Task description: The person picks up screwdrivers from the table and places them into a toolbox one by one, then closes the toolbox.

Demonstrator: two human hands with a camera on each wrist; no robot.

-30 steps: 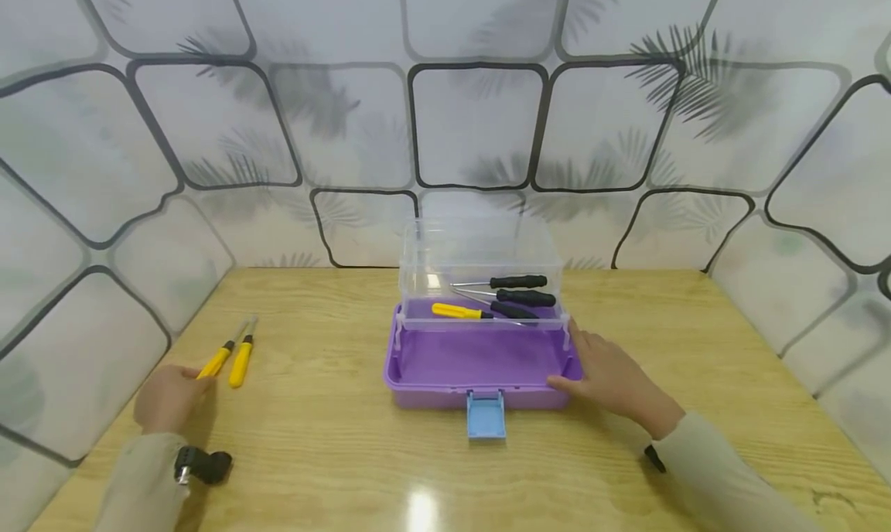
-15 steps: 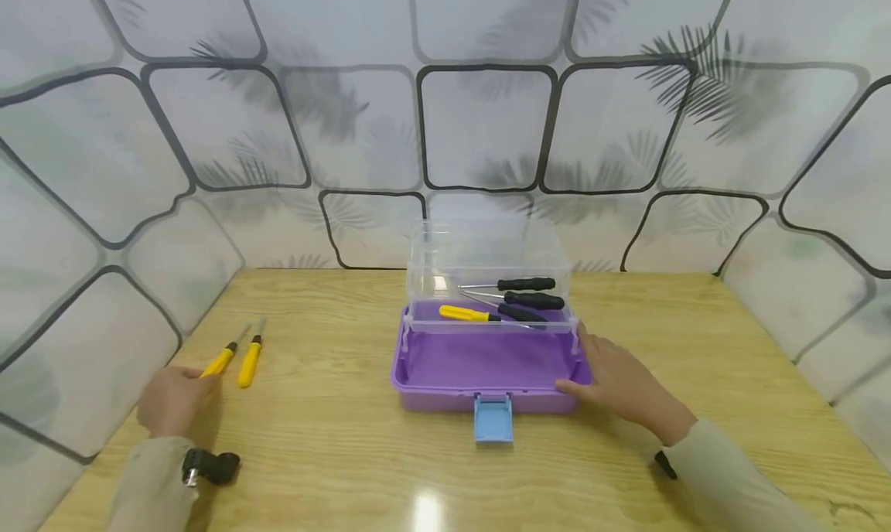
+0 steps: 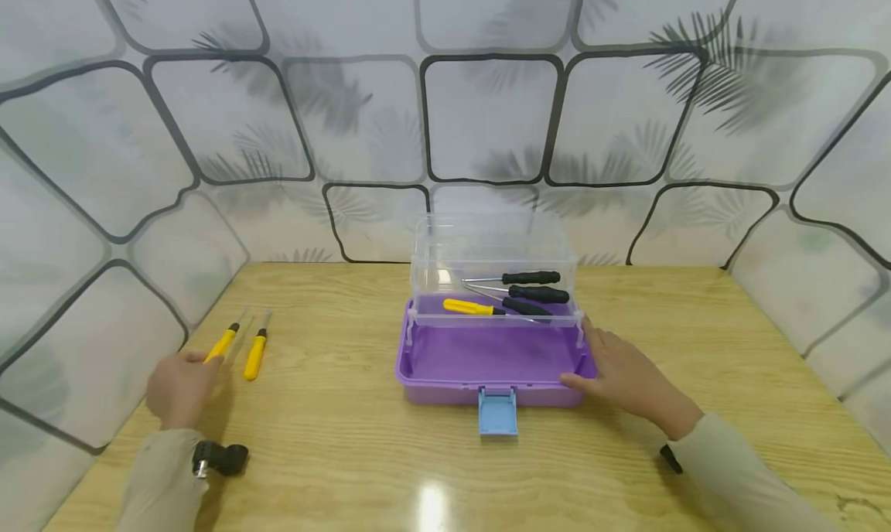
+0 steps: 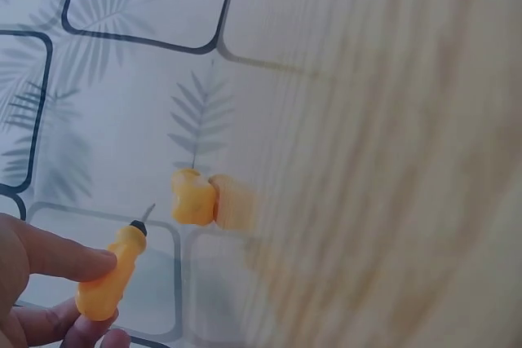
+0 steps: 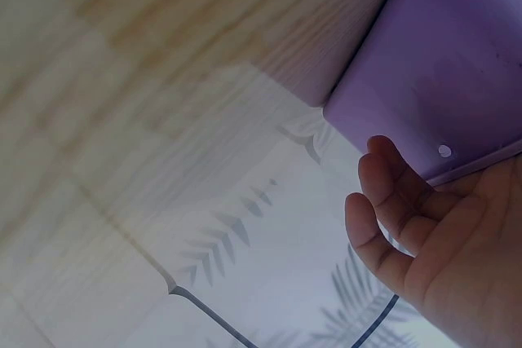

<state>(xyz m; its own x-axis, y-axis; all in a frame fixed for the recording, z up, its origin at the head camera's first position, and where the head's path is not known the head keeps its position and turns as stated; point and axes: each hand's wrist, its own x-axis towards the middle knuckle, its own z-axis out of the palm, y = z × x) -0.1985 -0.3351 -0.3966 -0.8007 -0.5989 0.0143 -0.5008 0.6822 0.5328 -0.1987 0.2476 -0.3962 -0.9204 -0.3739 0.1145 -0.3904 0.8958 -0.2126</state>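
Observation:
My left hand (image 3: 182, 389) pinches a yellow-handled screwdriver (image 3: 223, 344) between thumb and fingers, its blade pointing away. In the left wrist view that screwdriver's handle (image 4: 106, 283) looks clear of the tabletop. Just to its right, a second yellow screwdriver (image 3: 255, 356) lies on the table. A purple toolbox (image 3: 438, 394) stands with its transparent lid (image 3: 494, 238) tipped back. At the box's right end, my right hand (image 3: 633, 377) holds the side, thumb over the rim. Its other fingers (image 5: 383, 234) are loosely bent outside the purple wall in the right wrist view.
Inside the transparent lid lie several screwdrivers, among them a black-handled one (image 3: 531, 277) and a yellow-handled one (image 3: 466, 307). A light blue latch (image 3: 497, 414) hangs down at the box's front. Patterned cloth walls (image 3: 494, 122) enclose the wooden table (image 3: 334, 455).
The screwdriver in my left hand has risen slightly, and a separate shadow shows beside it. My right hand stays on the toolbox. The whole view has shifted a little.

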